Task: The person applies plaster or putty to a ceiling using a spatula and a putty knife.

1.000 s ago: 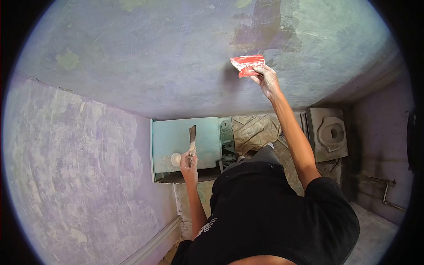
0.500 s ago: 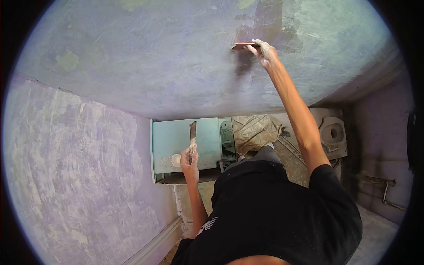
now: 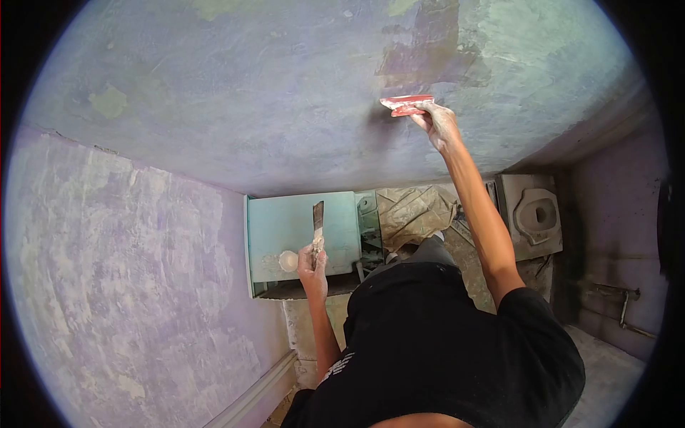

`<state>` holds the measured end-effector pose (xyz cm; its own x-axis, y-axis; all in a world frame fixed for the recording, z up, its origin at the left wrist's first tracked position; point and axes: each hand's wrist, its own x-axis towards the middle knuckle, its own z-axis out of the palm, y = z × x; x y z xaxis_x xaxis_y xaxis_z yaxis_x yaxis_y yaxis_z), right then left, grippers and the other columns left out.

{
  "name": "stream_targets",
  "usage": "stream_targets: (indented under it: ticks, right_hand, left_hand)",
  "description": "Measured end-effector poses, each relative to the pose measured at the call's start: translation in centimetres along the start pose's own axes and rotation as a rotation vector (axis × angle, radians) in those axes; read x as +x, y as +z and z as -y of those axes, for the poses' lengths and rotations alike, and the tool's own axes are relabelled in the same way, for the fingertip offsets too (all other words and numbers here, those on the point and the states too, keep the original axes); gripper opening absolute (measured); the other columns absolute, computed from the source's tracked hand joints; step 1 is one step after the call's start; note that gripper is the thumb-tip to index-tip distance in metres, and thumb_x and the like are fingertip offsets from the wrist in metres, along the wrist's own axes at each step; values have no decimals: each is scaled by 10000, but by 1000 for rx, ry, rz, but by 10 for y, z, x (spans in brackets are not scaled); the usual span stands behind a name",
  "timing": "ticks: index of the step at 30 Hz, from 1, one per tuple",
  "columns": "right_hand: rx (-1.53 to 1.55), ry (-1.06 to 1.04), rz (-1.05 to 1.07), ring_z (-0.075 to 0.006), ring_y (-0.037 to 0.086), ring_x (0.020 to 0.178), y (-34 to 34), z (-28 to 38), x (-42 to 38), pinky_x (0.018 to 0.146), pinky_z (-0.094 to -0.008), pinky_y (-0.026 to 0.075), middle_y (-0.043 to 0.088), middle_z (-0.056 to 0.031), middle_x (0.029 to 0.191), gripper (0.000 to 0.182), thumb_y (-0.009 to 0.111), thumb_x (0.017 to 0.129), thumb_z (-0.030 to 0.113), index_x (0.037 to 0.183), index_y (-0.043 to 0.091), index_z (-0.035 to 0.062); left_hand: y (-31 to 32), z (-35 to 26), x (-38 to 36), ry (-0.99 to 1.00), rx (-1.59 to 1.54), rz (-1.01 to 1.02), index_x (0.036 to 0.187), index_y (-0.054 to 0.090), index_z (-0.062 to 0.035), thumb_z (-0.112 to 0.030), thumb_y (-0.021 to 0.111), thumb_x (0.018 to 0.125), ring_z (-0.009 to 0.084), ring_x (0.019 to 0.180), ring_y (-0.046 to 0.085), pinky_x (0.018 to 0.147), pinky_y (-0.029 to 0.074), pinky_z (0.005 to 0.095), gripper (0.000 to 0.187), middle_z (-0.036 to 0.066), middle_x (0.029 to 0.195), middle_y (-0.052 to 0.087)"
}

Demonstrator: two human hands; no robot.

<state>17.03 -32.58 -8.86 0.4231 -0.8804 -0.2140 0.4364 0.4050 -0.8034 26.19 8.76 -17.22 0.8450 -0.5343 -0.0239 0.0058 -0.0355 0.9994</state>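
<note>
My right hand (image 3: 444, 127), dusted with white, grips a red putty spreader (image 3: 408, 105) smeared with white paste. It is held out at arm's length, close to the wall (image 3: 271, 93), just below a darker damp-looking patch (image 3: 435, 60). Lower down, my left hand (image 3: 312, 269) is wrapped round a putty knife (image 3: 318, 221), its blade pointing up and away from me. Whitish putty clings to the knife near my fingers. Beside that hand shows a small round pale container (image 3: 288, 261), over the turquoise cabinet (image 3: 267, 228).
A crumpled brown sheet (image 3: 414, 212) lies right of the cabinet, near my feet. Farther right is a squat toilet (image 3: 536, 214) on a raised slab. Pipes (image 3: 624, 314) run along the right wall. A patchy white-and-purple wall (image 3: 128, 285) stands at left.
My right hand has come down and slightly right with the spreader, whose red face now tilts toward me. My left hand and the knife have shifted slightly right.
</note>
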Motion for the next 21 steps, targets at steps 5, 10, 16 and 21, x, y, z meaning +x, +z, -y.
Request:
stream_targets:
  ticks: [5, 10, 16, 21]
  right_hand:
    - [125, -22, -3, -280, 655, 820, 28, 22, 46, 751, -328, 621, 589, -197, 912, 116, 604, 825, -73, 844, 548, -173]
    - [181, -135, 93, -250, 652, 835, 38, 52, 32, 772, -341, 613, 594, -164, 914, 116, 595, 859, -46, 900, 568, -151]
    - [-5, -100, 14, -230, 685, 827, 3, 41, -12, 757, -314, 600, 656, -193, 952, 181, 590, 869, 3, 983, 593, -138]
    - [46, -30, -15, -234, 670, 792, -14, -4, 22, 742, -316, 618, 634, -194, 917, 138, 569, 865, -20, 916, 575, -149]
  left_hand:
    - [1, -8, 2, 0, 1, -3, 1113, 544, 14, -63, 616, 914, 81, 835, 506, 761, 429, 222, 226, 4, 935, 544]
    - [0, -5, 3, 22, -10, -17, 1114, 542, 11, -69, 615, 917, 79, 839, 508, 768, 432, 224, 225, 5, 946, 543]
    - [2, -11, 0, -12, 22, 2, 1109, 543, 11, -58, 616, 914, 82, 845, 511, 768, 429, 220, 220, 7, 951, 541]
    - [3, -4, 4, -1, -9, -6, 1112, 539, 13, -60, 621, 912, 80, 842, 514, 766, 433, 221, 229, 13, 958, 549]
